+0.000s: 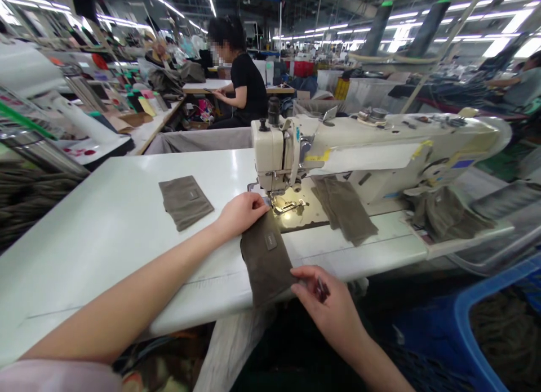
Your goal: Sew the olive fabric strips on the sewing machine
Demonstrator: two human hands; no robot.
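A dark brown fabric piece [268,268] with a small label lies at the table's front edge, its upper end beside the sewing machine's presser foot [288,206]. My left hand [245,212] pinches the piece's top corner, close to the needle area. At the lower right corner, my right hand [323,302] grips the fabric's edge between thumb and forefinger, with a small dark tool tucked in the palm. Another labelled brown piece [186,201] rests flat on the table to the left. Under the machine arm lie several overlapping brown pieces [346,212].
The sewing machine [380,150] spans the table's back right. More brown fabric [448,212] is heaped at the table's right end. A blue basket [462,319] stands at lower right. Beyond the table sits a person in black [249,88], among worktables and thread cones.
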